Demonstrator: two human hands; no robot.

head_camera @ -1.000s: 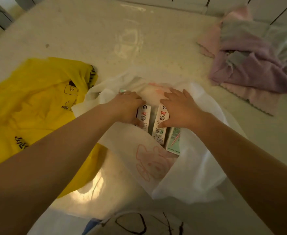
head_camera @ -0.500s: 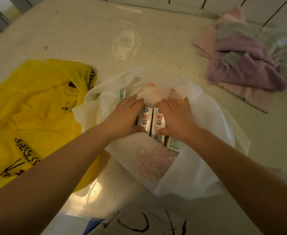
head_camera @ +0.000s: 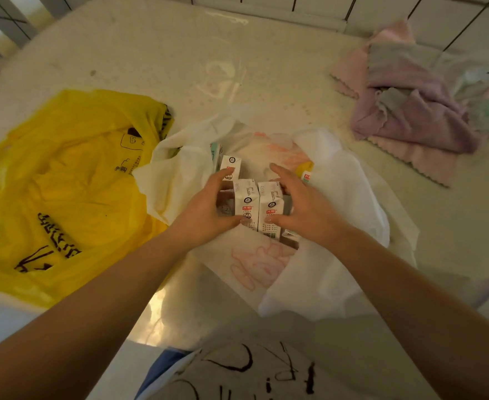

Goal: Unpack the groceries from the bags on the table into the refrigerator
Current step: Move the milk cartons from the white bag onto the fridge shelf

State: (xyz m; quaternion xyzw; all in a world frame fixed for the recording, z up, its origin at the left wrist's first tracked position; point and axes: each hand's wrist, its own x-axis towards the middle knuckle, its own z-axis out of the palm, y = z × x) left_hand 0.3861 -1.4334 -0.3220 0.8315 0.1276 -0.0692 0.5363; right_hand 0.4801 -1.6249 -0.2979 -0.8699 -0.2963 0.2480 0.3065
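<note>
Left arm: bare forearm reaching forward from lower left.
Left hand point(head_camera: 208, 206): fingers curled, thumb forward, gripping.
Right arm: bare forearm reaching in from lower right.
Right hand point(head_camera: 301, 206): fingers curved, thumb pressing, gripping.

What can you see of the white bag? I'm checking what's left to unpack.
The white bag is thin, soft, cloth-like, with a faint pink drawing. It lies slumped open on the table, beside the yellow bag. Small white cartons stand inside; the left hand and right hand clasp two together.
</note>
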